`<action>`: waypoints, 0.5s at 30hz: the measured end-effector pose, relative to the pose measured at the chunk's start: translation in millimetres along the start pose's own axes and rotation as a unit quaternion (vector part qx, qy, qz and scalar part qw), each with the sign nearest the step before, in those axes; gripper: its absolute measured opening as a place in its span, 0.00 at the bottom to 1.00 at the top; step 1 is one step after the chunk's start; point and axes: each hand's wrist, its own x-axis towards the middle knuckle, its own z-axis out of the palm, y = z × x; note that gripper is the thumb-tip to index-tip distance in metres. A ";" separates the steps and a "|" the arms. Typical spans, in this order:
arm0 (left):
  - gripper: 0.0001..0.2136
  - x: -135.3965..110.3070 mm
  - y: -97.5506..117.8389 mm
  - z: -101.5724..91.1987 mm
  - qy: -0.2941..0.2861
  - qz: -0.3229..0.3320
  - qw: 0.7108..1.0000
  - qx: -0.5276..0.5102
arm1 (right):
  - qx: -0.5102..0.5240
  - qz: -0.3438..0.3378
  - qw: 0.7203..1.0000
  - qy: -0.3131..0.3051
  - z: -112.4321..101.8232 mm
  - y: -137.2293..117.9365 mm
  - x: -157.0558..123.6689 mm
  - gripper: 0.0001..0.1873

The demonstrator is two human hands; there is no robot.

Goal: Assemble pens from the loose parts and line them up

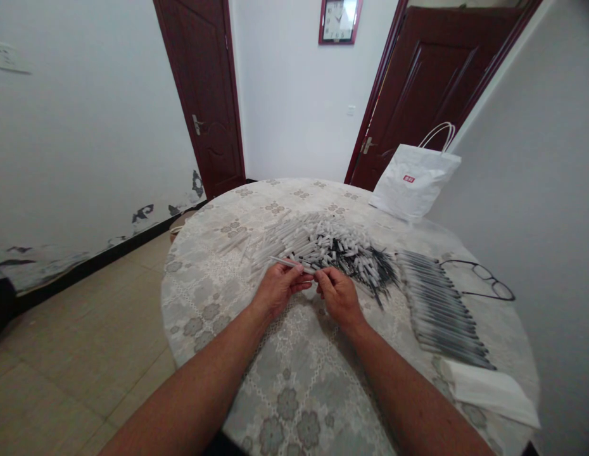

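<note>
My left hand (279, 286) is closed round a white pen barrel (285, 262) that points to the left. My right hand (338, 291) pinches at the barrel's right end, fingers together; what it holds there is too small to make out. Both hands meet above the round table (294, 380), just in front of a heap of white pen barrels (294, 237) and black refills and caps (365, 261).
A row of assembled pens (439, 307) lies to the right, with eyeglasses (484, 278) beyond and folded white paper (489, 389) near the table's right edge. A white paper bag (413, 180) stands at the back right. Two dark doors and a wall clock (339, 20) lie behind.
</note>
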 end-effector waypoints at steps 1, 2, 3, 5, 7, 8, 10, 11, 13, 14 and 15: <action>0.12 -0.4 0.0 0.4 -0.002 -0.003 1.000 0.001 | -0.014 -0.002 1.000 -0.005 -0.6 0.0 -0.3 0.20; 0.12 -0.8 -0.1 0.7 -0.004 -0.005 1.000 0.001 | -0.024 -0.005 1.000 -0.007 -1.0 0.1 -0.9 0.21; 0.12 -1.1 -0.2 1.0 -0.006 -0.007 1.000 -0.001 | -0.028 -0.010 1.000 -0.004 -1.2 0.2 -1.7 0.21; 0.13 -1.3 -0.6 1.1 -0.007 -0.005 1.000 -0.007 | -0.026 -0.029 0.999 0.011 -0.8 0.5 -3.6 0.17; 0.13 -0.8 -1.2 0.6 -0.006 0.001 1.000 -0.010 | -0.026 -0.054 0.998 0.020 0.1 0.6 -5.3 0.14; 0.13 -0.4 -1.5 0.2 -0.005 0.005 1.000 -0.010 | -0.031 -0.064 0.997 0.020 0.7 0.7 -5.8 0.14; 0.13 0.1 -1.8 -0.4 -0.007 0.006 1.000 -0.006 | -0.050 -0.073 0.996 0.018 1.8 0.8 -6.0 0.12; 0.13 0.1 -1.9 -0.5 -0.008 0.004 1.000 -0.003 | -0.060 -0.073 0.995 0.017 2.2 1.0 -5.8 0.11; 0.13 -0.4 -1.7 -0.2 -0.010 -0.002 1.000 0.002 | -0.076 -0.069 0.995 0.015 2.6 1.8 -5.1 0.12; 0.12 -0.7 -1.6 0.1 -0.011 -0.004 1.000 0.004 | -0.082 -0.066 0.994 0.012 2.6 2.3 -4.7 0.14; 0.12 -1.0 -1.6 0.3 -0.012 -0.005 1.000 0.007 | -0.086 -0.061 0.994 0.005 2.3 2.7 -4.5 0.16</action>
